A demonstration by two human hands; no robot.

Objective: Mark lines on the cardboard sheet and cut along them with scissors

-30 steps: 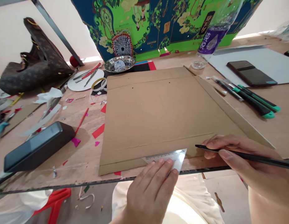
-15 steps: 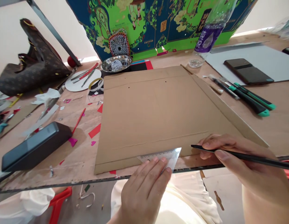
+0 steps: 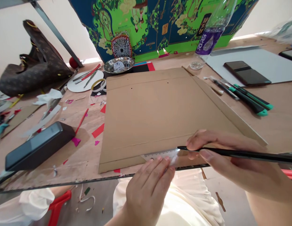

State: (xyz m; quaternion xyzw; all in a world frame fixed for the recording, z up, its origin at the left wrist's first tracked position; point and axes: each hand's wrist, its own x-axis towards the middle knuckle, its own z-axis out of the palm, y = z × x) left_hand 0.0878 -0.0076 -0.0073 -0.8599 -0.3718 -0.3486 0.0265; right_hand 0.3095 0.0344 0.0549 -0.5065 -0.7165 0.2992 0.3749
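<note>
A clear triangular ruler (image 3: 157, 153) lies along the near edge of the brown cardboard sheet (image 3: 150, 110). Over it rests my left hand (image 3: 149, 183), its fingers stretched out flat and pressing on the ruler. My right hand (image 3: 221, 153) is closed in a writing grip around a slim black pen-shaped tool (image 3: 251, 154); its exact kind is unclear. The dark tip is at the right end of the ruler's upper edge. A crease runs across the cardboard just above the ruler, and two small dark holes show toward its far side.
Green-and-black cutters (image 3: 249, 99), a dark phone (image 3: 246, 72) and a bottle (image 3: 208, 40) stand or lie to the right. At the back are a metal dish (image 3: 119, 65) and a patterned box (image 3: 157, 28). A black device (image 3: 40, 146), paper scraps and a brown bag (image 3: 35, 67) occupy the left.
My right hand has moved left with the black tool, bringing its tip from the cardboard to the ruler's right end. My left hand stays on the ruler.
</note>
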